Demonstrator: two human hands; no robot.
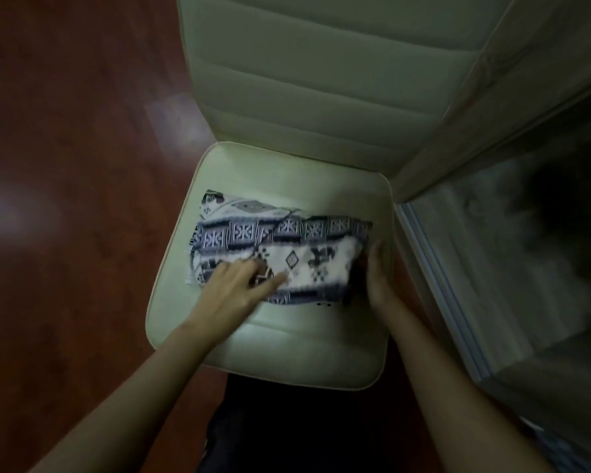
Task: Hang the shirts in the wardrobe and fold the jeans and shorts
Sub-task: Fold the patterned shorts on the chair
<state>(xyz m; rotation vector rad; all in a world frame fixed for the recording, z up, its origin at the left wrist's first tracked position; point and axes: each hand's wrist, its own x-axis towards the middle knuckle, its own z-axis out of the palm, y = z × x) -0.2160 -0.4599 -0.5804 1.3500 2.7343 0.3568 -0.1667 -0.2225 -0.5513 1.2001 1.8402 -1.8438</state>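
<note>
A folded pair of patterned shorts, white with dark blue geometric bands, lies flat on the cream seat of a chair. My left hand rests flat on the near left part of the fabric, fingers spread and pointing right. My right hand is at the right end of the bundle, its fingers against or curled under the dark edge there; whether it grips the cloth is unclear.
The chair's ribbed cream backrest rises beyond the seat. Red-brown wooden floor lies to the left. At the right stands a pale wardrobe frame with a sliding rail and a dim interior.
</note>
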